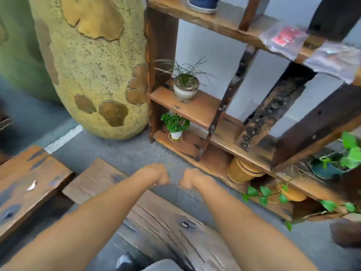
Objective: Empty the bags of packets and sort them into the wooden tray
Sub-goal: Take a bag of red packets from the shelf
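Head view: shelf (197,109), potted plants (185,83).

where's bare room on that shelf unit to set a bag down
The middle shelf is bare right of the grassy pot. The bottom board is bare right of the clover pot. The upper right shelf is crowded with two plastic bags; the lower right bays hold baskets and vines.
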